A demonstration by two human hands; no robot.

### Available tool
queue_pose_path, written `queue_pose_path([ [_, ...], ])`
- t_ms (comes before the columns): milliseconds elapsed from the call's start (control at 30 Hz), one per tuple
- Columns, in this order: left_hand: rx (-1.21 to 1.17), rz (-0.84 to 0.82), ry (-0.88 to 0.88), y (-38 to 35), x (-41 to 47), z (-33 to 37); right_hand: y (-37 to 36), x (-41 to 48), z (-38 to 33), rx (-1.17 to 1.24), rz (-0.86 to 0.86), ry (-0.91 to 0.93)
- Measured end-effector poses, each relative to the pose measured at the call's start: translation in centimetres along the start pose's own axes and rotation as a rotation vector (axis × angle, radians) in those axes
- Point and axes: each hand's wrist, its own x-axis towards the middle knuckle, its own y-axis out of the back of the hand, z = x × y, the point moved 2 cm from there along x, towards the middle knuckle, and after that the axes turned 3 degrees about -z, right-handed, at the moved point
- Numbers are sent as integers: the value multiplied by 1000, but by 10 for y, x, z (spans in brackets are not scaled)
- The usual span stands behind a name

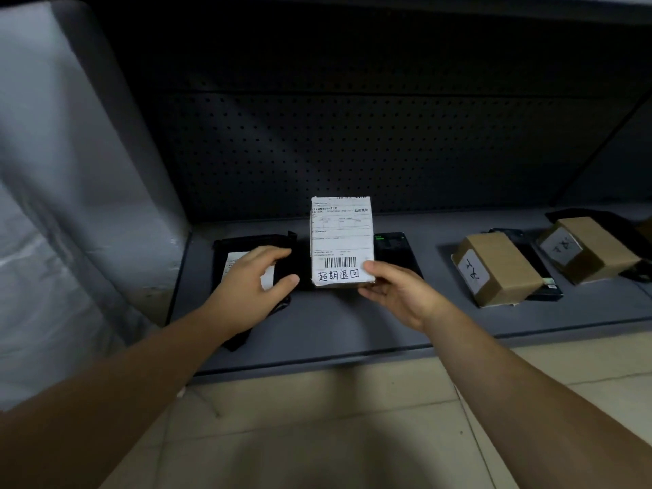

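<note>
A small parcel box (pixel 341 238) with a white shipping label, a barcode and handwritten characters sits in the middle of a low grey shelf (pixel 352 322). My right hand (pixel 395 287) pinches its near right corner, thumb on the label and fingers under the edge. To its left lies a black bag parcel (pixel 247 252) with a white label. My left hand (pixel 254 280) hovers over or rests on this bag with relaxed, spread fingers. Whether it touches the bag I cannot tell.
Another black parcel (pixel 395 248) lies right behind the held box. Two brown cardboard boxes (pixel 501 266) (pixel 585 248) with white labels rest on black parcels at the right. A perforated dark back panel (pixel 352 146) closes the shelf. A grey wrapped upright (pixel 70 171) stands at left. Beige tiled floor (pixel 317 418) lies below.
</note>
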Motion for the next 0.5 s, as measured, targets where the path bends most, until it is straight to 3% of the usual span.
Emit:
queue_pose_path([
  [233, 16, -41, 42, 25, -23, 28, -21, -47, 0, 81, 73, -60],
  [500, -115, 2, 159, 108, -85, 170, -66, -181, -94, 116, 106, -175],
])
